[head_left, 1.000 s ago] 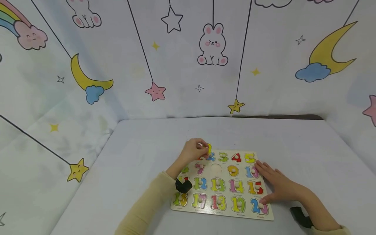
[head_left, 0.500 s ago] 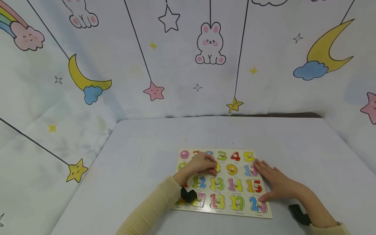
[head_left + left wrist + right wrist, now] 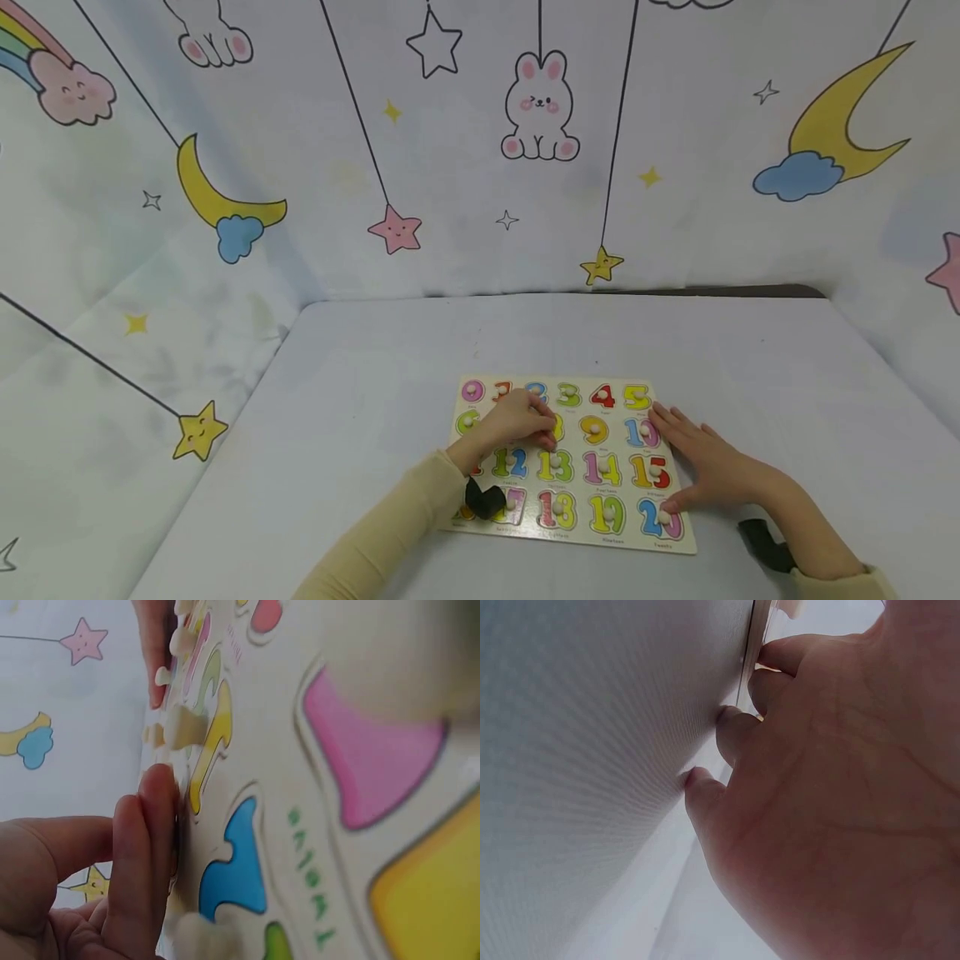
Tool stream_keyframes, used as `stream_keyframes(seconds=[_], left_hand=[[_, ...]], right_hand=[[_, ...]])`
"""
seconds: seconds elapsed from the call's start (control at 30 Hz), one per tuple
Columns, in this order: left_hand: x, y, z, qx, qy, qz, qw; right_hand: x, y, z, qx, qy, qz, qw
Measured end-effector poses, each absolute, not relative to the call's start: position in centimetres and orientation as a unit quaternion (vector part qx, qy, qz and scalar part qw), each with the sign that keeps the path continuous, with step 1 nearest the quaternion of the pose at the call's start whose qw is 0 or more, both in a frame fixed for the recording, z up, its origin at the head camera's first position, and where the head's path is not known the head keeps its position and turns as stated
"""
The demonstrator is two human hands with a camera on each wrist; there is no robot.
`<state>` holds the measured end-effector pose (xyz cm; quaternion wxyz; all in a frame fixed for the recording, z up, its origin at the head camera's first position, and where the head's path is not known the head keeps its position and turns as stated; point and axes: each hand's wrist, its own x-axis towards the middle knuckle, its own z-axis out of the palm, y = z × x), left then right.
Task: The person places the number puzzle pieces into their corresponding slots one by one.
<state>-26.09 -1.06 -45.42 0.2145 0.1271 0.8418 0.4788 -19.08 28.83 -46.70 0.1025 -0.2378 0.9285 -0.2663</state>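
A wooden number puzzle board [image 3: 583,527] lies on the white table, its colourful number pieces each with a pale knob. My left hand [image 3: 513,423] is over the second row and pinches the yellow number 8 puzzle piece [image 3: 558,427] at its place between the 7 and 9. Most of that piece is hidden by the fingers, and its knob cannot be seen. In the left wrist view the fingers [image 3: 135,855] come down close to the board beside the blue 2 [image 3: 238,862] of the twelve. My right hand [image 3: 720,471] rests spread on the board's right edge, thumb near the 20 [image 3: 662,521].
White table surface [image 3: 375,358] surrounds the board. Behind it and at the sides hangs a white cloth [image 3: 465,167] printed with rabbits, moons and stars. A black strap [image 3: 486,500] at the left wrist covers part of the bottom row; another [image 3: 765,546] is at the right wrist.
My left hand has come down and right from above the top row, bringing the yellow number 8 piece to the vacant recess. Over the last half second it stays there. The right hand holds still.
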Motion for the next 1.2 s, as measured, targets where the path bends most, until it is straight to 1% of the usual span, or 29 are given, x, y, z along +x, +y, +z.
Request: stream_keyframes(seconds=[0.2,0.43,0.5,0.6,0.7,0.77,0.83,0.93,1.0,1.03,1.1,1.2], left_hand=[[-25.2,-1.0,-45.2,0.086,0.797,0.549,0.237],[-25.2,-0.9,-45.3,0.071,0.772,0.587,0.232],[-25.3,-1.1,-45.5,0.089,0.781,0.574,0.229],[-25.7,-2.0,-45.6,0.138,0.783,0.554,0.247],[-26.2,-3.4,-44.8,0.195,0.764,0.562,0.25],[-26.4,-4.3,-43.2,0.228,0.754,0.576,0.218],[-26.5,-5.4,-41.3,0.266,0.76,0.573,0.156],[-26.7,-6.9,-39.6,0.296,0.792,0.531,0.057],[-26.8,-7.9,-39.4,0.313,0.817,0.485,0.012],[-26.9,-8.3,-39.7,0.32,0.831,0.456,-0.003],[-26.7,-9.1,-39.5,0.336,0.855,0.395,-0.015],[-26.4,-10.1,-38.8,0.376,0.878,0.295,-0.037]], right_hand=[[-19.0,28.6,-46.7,-0.239,0.927,-0.269,0.106],[-19.6,28.7,-46.5,-0.25,0.926,-0.266,0.098],[-19.7,28.8,-46.6,-0.249,0.924,-0.273,0.103],[-19.6,28.7,-46.9,-0.247,0.92,-0.285,0.112],[-19.6,28.8,-47.1,-0.24,0.919,-0.29,0.119],[-19.6,29.0,-47.0,-0.232,0.92,-0.291,0.124],[-19.7,29.2,-46.8,-0.224,0.919,-0.297,0.129],[-19.7,29.6,-46.8,-0.223,0.912,-0.317,0.135],[-19.7,29.6,-46.7,-0.223,0.909,-0.328,0.131],[-19.8,29.6,-46.6,-0.221,0.909,-0.33,0.127],[-19.8,29.5,-45.9,-0.211,0.914,-0.327,0.112],[-19.9,29.0,-43.9,-0.203,0.925,-0.313,0.076]])
